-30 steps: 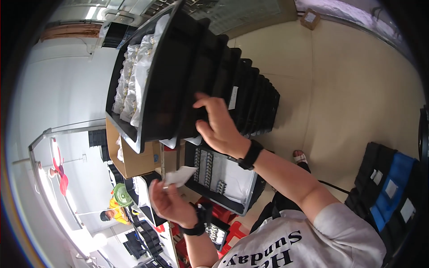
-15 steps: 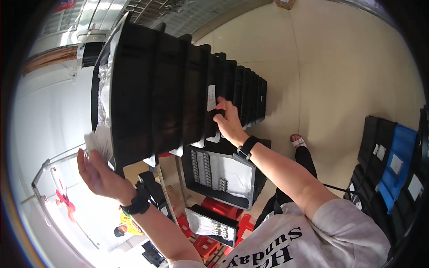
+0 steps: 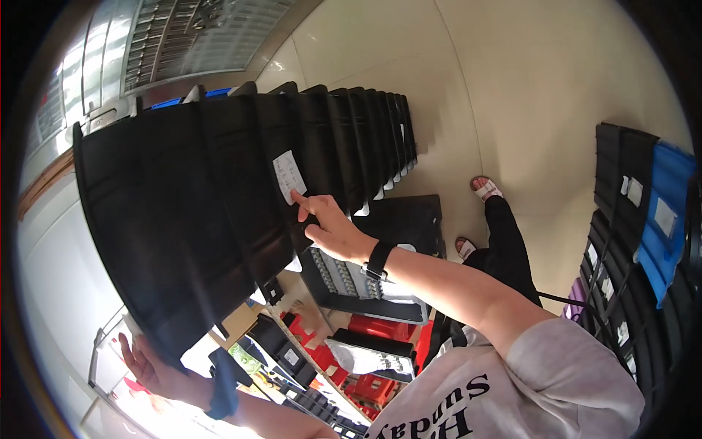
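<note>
A tall stack of black plastic crates point(image 3: 183, 190) fills the left and middle of the view, its near end at the left. My right hand point(image 3: 333, 228) is at the stack's side, closed around a crate's projecting edge. Its index fingertip touches the lower end of a white handwritten label point(image 3: 288, 176). My left hand point(image 3: 157, 369) lies against the lower near corner of the top crate, fingers stretched out. Something small and white shows at its fingertips; I cannot tell what it is. The inside of the top crate is hidden.
Below the stack is an open black crate point(image 3: 365, 307) holding rows of small grey parts. Another crate point(image 3: 369, 356) with pale contents rests near red plastic stools point(image 3: 380, 326). More black crates and a blue one point(image 3: 662, 227) are piled at the right. My foot point(image 3: 485, 187) is on the tiled floor.
The view has shifted, and the stack sits farther left. White contents of the top crate are now out of sight. Both hands are lower left, and my right fingertip is on the label.
</note>
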Available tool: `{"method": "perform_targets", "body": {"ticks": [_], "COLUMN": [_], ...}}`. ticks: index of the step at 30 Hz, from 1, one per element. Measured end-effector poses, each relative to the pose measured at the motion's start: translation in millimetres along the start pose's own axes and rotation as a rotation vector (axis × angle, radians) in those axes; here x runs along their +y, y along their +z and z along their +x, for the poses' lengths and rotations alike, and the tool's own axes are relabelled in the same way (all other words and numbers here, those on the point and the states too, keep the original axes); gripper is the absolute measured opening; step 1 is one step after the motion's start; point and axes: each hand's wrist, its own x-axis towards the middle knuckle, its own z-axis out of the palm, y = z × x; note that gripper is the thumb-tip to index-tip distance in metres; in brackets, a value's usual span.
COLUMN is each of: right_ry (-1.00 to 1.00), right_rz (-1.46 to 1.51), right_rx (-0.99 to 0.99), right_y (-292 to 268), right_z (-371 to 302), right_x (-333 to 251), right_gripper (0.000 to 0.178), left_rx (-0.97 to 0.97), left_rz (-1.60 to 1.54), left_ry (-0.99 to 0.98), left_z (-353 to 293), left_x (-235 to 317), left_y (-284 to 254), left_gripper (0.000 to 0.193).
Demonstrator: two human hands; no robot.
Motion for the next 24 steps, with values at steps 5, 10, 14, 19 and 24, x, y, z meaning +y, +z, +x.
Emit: {"method": "perform_targets", "body": {"ticks": [5,10,14,19,24], "right_ry": [0.035,-0.024,-0.054,0.146,0.211], "right_rz": [0.073,-0.007,0.007,0.09,0.139], "right_rx": [-0.026,-0.002,0.04,0.819,0.527], "right_y": [-9,-9,-10,-38,-50], "right_z": [0,-1,1,27,36], "right_x": [-1,8,12,64,117], "right_gripper": [0.035,0.046,0.036,0.011,0.009], "left_rx": [0.028,0.022,0.038,0.004,0.027], "left_rz": [0.083,0.176,0.18,0.206,0.195], "left_ry": [-0.022,-0.033,0.006,0.051,0.077], "left_z": [-1,1,-1,-5,-6], "left_x": [5,2,0,3,3], "left_y": [-3,0,0,0,7], "left_gripper": [0.031,0.032,0.031,0.03,0.028]}}
